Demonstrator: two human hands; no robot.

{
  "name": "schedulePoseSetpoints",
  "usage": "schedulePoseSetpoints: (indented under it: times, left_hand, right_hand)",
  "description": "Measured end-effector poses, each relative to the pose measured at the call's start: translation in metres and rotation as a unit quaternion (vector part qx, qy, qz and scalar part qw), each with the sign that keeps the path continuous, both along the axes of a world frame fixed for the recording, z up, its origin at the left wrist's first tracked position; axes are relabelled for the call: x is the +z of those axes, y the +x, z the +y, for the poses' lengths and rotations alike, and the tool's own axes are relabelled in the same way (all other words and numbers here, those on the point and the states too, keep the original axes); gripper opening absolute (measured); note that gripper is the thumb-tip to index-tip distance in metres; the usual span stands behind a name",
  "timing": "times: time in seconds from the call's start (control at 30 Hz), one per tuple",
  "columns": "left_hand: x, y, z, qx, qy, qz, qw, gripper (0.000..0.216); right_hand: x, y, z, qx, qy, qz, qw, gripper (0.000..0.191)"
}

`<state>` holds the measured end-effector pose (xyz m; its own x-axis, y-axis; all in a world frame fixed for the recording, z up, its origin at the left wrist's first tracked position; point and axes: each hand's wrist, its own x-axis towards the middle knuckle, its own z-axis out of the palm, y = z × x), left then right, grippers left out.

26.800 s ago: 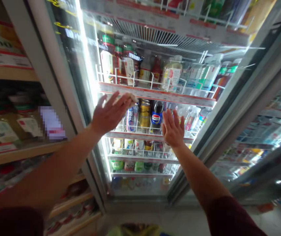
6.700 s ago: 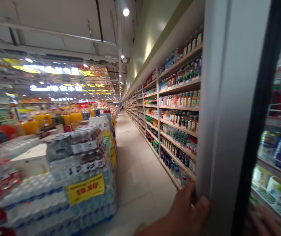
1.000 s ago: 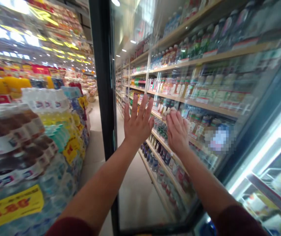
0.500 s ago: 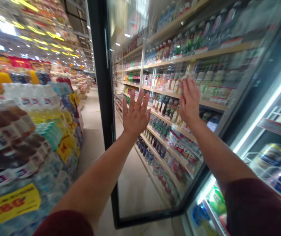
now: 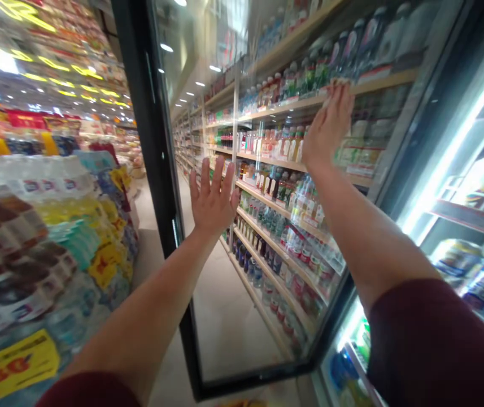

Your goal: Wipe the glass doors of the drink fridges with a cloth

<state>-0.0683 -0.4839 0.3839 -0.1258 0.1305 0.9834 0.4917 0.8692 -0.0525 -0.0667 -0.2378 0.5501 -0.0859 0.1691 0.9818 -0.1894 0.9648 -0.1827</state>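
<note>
The cooler's glass door (image 5: 225, 316) stands swung open in front of me, with its black frame (image 5: 148, 141) on the left. My left hand (image 5: 212, 198) lies flat against the glass at mid-height, fingers spread, holding nothing. My right hand (image 5: 330, 127) reaches higher up the same pane, fingers stretched out together. It presses a small pale cloth (image 5: 338, 82) against the glass under its fingertips; only the cloth's edge shows.
The lit cooler interior (image 5: 470, 215) is open at the right, with cans (image 5: 474, 271) on wire shelves. Wooden shelves of bottles (image 5: 275, 215) show through the glass. Stacked packs of bottled drinks (image 5: 34, 237) with a yellow price sign (image 5: 13, 367) line the aisle's left side.
My right hand has slid up the glass with the cloth, from mid-height to near the upper shelf line. My left hand stays flat on the pane, slightly lower left in view.
</note>
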Motion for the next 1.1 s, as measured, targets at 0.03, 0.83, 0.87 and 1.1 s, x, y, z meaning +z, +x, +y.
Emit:
schedulePoseSetpoints:
  times: [0.03, 0.83, 0.87, 1.1]
  left_hand:
    - [0.002, 0.002, -0.001, -0.004, 0.007, -0.001, 1.000, 0.058]
    - [0.127, 0.003, 0.022, 0.011, -0.031, -0.025, 0.999, 0.069]
    - [0.126, 0.006, 0.023, 0.004, -0.030, -0.026, 0.999, 0.070]
    - [0.124, -0.014, 0.027, 0.063, -0.035, 0.024, 0.997, 0.066]
  right_hand:
    - [0.002, -0.001, 0.000, 0.011, 0.040, -0.005, 0.999, 0.069]
    - [0.042, 0.013, 0.008, 0.106, 0.364, -0.073, 0.923, 0.056]
    - [0.048, 0.013, 0.012, 0.095, 0.314, -0.067, 0.942, 0.058]
    - [0.052, 0.015, 0.031, 0.018, 0.013, -0.044, 0.999, 0.063]
